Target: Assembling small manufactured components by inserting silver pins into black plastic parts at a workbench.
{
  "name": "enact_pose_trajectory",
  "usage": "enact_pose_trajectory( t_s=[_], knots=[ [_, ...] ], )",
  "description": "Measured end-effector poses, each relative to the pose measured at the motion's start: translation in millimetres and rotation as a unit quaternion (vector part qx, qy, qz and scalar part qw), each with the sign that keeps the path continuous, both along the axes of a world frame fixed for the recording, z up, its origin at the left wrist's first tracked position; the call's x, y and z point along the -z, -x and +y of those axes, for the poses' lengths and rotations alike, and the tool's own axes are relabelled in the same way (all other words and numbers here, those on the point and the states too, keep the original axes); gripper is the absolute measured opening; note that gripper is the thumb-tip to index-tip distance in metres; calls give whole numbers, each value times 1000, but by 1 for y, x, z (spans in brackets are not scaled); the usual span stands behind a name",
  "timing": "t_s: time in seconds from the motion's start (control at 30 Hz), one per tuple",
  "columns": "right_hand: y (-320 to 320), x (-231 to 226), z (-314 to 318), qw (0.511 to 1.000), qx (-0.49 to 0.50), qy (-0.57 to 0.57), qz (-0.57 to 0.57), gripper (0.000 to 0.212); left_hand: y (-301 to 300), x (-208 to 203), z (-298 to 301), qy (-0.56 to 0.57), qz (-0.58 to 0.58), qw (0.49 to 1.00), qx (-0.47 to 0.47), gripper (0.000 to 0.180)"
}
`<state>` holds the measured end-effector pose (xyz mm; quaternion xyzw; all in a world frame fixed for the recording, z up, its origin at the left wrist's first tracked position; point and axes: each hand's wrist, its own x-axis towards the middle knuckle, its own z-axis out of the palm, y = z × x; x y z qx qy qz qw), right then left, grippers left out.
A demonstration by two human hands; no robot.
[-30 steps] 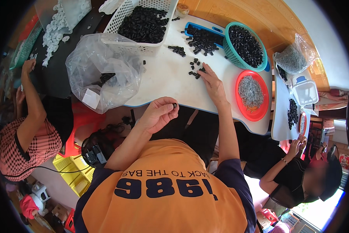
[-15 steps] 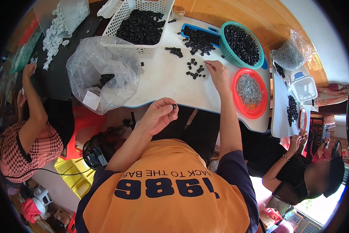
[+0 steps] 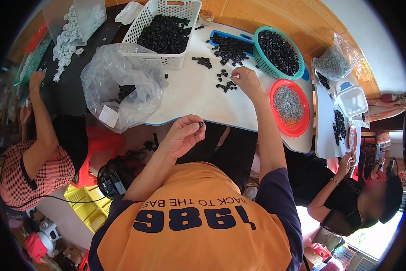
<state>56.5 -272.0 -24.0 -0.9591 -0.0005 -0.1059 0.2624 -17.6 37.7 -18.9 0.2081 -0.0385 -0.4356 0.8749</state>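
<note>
My left hand (image 3: 181, 137) is held in front of my shirt, short of the table's front edge. Its thumb and fingers pinch a small black cylindrical part (image 3: 201, 124) with a round end showing. Over the white table (image 3: 185, 97), my right hand (image 3: 249, 85) has its thumb and forefinger drawn together; anything between them is too small to make out. Just left of those fingertips lie loose black parts (image 3: 225, 87). Beyond them a larger heap of such parts (image 3: 231, 50) spills from a blue tray (image 3: 245, 37).
A teal basket (image 3: 265, 65) of black parts and a red plate (image 3: 297, 130) of small grey pieces stand right. At left are a white basket (image 3: 169, 61) and a clear plastic bag (image 3: 92, 86). Co-workers sit on both sides, one in a checked shirt (image 3: 40, 169).
My right hand has shifted slightly left and down toward the loose black parts, and its fingers have come together. My left hand still pinches the black part, nearly in place.
</note>
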Motion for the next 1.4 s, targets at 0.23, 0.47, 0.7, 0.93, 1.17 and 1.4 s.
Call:
enact_pose_trajectory(
  t_s=[0.23,0.47,0.7,0.93,1.17,1.4],
  knots=[
    [61,-44,54,902,97,-417,-51,18,3,-6,2,33,1,999,-28,13],
    [151,-69,131,760,2,-649,-39,15,21,-24,-1,-13,-53,997,-61,14],
    [175,-67,158,736,-20,-676,-34,18,44,-34,9,-26,-89,990,-103,16],
    [182,-68,170,778,-26,-628,-10,15,54,-34,23,-34,-86,988,-120,16],
    [179,-70,177,797,-11,-604,-1,14,48,-29,31,-37,-91,989,-111,18],
    [161,-57,201,877,100,-468,-23,12,23,-14,33,-83,-87,984,-129,20]
  ],
)
